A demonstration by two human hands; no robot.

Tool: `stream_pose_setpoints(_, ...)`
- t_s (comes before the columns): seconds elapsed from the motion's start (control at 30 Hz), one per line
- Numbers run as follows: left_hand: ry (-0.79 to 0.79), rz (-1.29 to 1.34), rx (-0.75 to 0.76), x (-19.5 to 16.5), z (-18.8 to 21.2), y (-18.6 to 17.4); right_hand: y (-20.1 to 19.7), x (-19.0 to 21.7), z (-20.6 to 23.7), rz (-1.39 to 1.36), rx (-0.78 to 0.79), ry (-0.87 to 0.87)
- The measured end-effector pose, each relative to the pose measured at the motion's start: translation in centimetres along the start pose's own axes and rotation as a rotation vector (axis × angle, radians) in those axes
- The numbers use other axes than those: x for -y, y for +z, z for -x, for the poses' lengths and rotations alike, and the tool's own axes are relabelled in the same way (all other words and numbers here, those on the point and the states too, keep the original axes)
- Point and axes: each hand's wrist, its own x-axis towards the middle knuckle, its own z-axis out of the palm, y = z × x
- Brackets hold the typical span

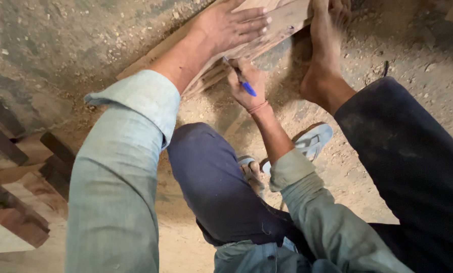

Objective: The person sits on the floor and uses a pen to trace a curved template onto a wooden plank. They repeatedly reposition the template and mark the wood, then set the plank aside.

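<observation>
Fingers (249, 20) of the left hand (231, 28) lie spread and flat on the upper face of a wooden plank (282, 23), gripping nothing, only pressing down on it. Just below, the right hand (246, 81) is curled tight around a blue pen (245, 86), its tip against the near edge of the same plank and its blue cap end pointing back toward the wrist.

That plank runs diagonally across the top of the view, its long axis rising from lower left to upper right. It lies straight ahead of both hands, farther from the body than either. The left hand rests on top of it while the right meets it from the near side, so both are in contact with the wood. A bare foot (325, 55) is planted on the plank just to the right of the hands, toes reaching up out of the picture.

By count: one plank under the hands, though thinner wood edges show beneath it and cannot be told apart; one pen; one bare foot; two light blue sandals (312, 141) on the ground between the knees, one partly hidden behind the dark trouser leg (216, 187). Sawdust covers the dirt floor (368, 172) all around. Dark timber pieces (14, 202) are stacked at the lower left, well apart from the work. Both sleeves are pale green-grey.
</observation>
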Motion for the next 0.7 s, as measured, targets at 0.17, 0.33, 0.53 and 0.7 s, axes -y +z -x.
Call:
stream_pose_setpoints(0.17, 0.071, 0.004, 0.264, 0.4, -0.3, -0.6, -3.4, -1.4, -1.7, 0.0, -0.089, -0.063)
stream_pose_setpoints(0.33, 0.015, 0.095, 0.199, 0.4, -0.7, 0.2, -8.2, -4.2, -3.5, -0.085, -0.209, 0.102)
stream_pose_setpoints(0.53, 0.014, -0.011, 0.229, -0.4, -0.9, 0.4, -8.2, -4.6, -3.8, 0.068, -0.316, 0.137)
stream_pose_setpoints(0.7, 0.005, 0.036, 0.277, -0.7, -0.7, -1.2, -2.4, -0.1, -1.8, 0.404, -0.271, -0.111)
